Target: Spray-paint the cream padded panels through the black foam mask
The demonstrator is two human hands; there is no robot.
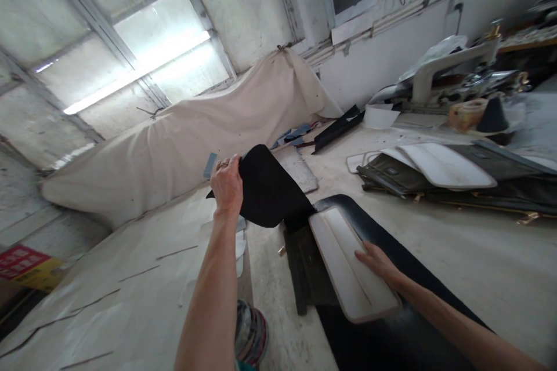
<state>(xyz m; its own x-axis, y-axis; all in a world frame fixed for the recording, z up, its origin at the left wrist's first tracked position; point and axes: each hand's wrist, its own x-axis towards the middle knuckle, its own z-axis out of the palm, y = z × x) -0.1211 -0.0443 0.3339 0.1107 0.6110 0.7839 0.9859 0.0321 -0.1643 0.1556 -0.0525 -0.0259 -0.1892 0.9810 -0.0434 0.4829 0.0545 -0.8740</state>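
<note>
My left hand [228, 184] is closed on the raised end of a black sheet [272, 188], which hangs and bends down toward the table's middle. My right hand [378, 262] touches the right edge of a white rounded panel [348, 266], its thumb on top; its other fingers are partly hidden. Beneath the panel lie a dark olive fabric piece [308, 266] and a large black sheet with rounded corners [369, 220], stretching toward the lower right.
Olive pieces with metal zipper pulls and white panels [452, 165] lie stacked at right. Behind them stands a sewing machine [422, 81]. A can [251, 330] is below my left forearm. Beige cloth [243, 122] drapes at the back.
</note>
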